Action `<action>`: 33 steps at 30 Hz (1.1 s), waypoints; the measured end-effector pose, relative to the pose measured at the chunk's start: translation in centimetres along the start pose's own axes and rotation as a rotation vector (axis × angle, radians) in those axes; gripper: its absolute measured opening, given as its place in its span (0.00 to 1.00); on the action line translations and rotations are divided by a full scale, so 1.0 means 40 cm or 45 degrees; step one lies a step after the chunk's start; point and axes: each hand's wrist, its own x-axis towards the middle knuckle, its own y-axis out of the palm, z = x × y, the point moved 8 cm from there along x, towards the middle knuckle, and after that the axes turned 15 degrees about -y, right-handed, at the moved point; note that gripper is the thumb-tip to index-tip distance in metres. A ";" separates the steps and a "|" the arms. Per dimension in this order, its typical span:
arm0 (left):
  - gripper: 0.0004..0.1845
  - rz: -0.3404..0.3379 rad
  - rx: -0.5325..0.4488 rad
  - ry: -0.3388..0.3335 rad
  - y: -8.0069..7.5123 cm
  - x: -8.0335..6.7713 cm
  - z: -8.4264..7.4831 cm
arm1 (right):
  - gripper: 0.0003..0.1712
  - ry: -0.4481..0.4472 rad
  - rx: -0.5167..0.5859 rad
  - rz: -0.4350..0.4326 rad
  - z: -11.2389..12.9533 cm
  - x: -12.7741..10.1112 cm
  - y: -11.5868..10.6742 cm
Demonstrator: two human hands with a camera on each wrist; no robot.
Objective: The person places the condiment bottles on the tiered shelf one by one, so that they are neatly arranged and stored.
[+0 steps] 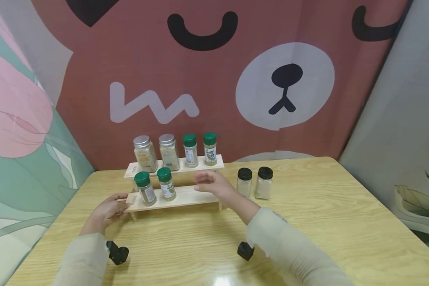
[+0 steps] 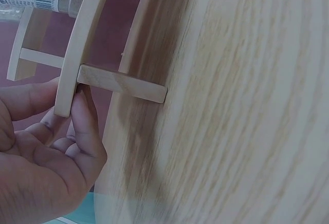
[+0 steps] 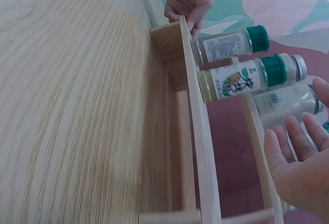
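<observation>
A two-tier wooden spice rack stands on the table. My left hand pinches the left end of its lower shelf between thumb and fingers, as the left wrist view shows up close. Over the right part of that shelf is my right hand, fingers extended and holding nothing. Two green-capped spice jars, one on the left and one beside it, stand on the lower shelf. The upper shelf carries two silver-lidded jars and two green-capped jars.
Two black-capped jars stand on the wooden table to the right of the rack, one partly behind my right wrist. A curtain with a bear print hangs behind the table. Black wrist-camera parts show near each sleeve.
</observation>
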 end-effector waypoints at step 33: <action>0.29 -0.006 0.037 -0.036 -0.004 0.003 0.006 | 0.25 0.047 -0.108 -0.359 0.008 -0.281 -0.444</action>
